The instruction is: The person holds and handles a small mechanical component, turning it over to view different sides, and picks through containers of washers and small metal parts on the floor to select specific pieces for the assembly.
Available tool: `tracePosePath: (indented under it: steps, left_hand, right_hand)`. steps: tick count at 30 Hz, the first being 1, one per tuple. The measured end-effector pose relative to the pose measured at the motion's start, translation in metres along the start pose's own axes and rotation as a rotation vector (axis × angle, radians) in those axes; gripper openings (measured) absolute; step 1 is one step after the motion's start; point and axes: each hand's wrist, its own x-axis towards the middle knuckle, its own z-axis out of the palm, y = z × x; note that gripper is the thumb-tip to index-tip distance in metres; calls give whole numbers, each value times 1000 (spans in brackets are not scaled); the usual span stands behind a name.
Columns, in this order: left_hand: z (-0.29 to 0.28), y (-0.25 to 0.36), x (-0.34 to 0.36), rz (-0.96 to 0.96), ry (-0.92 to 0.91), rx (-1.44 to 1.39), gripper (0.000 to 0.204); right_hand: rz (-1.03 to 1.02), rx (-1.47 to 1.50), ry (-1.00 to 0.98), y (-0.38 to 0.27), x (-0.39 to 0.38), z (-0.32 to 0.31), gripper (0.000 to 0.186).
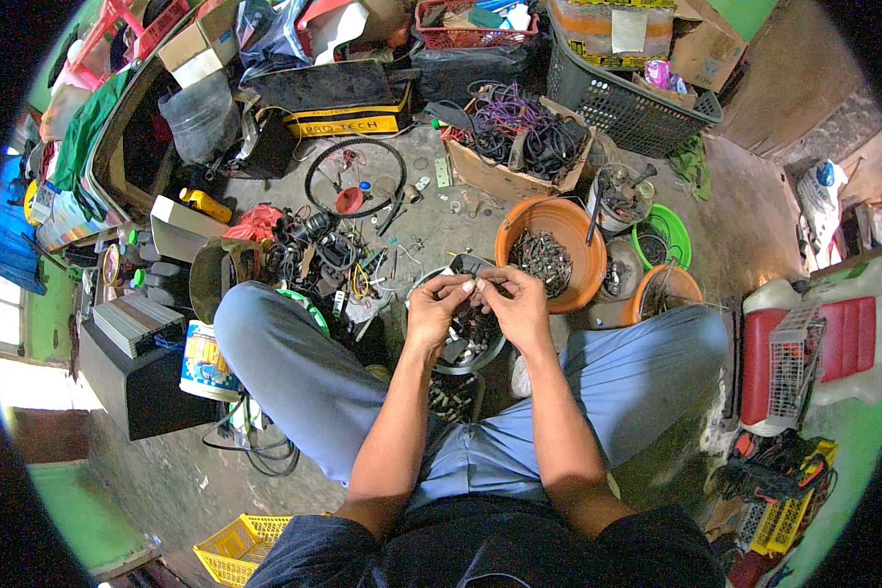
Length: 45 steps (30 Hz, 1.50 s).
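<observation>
My left hand (441, 309) and my right hand (510, 304) meet at the centre, thumbs and fingertips pinched together on something small, too hidden to make out. Beneath them is a grey round container (465, 367) holding dark and metallic small parts. A dark crate (475, 397) with more small pieces sits below it, between my legs. Just right of my hands stands an orange basin (583, 225) with a heap of small metal pieces.
A green basin (679, 230), smaller orange bucket (686, 284) and white bucket (598, 196) stand at right. Behind are a box of cables (490, 171) and a black ring (397, 162). Tangled parts (328, 255) lie left; a yellow basket (220, 544) is at lower left.
</observation>
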Motion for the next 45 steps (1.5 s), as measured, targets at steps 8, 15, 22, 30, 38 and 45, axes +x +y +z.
tracePosePath:
  steps: [8, 15, 22, 30, 38, 45]
  left_hand:
    - [-1, 4, -2, 9, 15, 107, 17]
    - [-6, 1, -1, -20, -32, 113, 18]
    - [1, -4, -2, -7, -12, 223, 20]
    - [2, 0, -6, 20, 102, 540, 21]
    - [-7, -16, -1, 179, 157, 743, 19]
    - [-10, -17, -2, 126, 138, 927, 18]
  right_hand:
    - [-4, -6, -38, 7, 1, 1, 12]
    - [53, -130, -37, 4, 0, 1, 13]
    - [-14, -364, 46, 31, 7, -2, 15]
    - [-75, -488, 88, 34, 6, 2, 15]
    - [-81, -553, 17, 36, 7, 2, 13]
    - [-9, -637, -4, 37, 6, -1, 15]
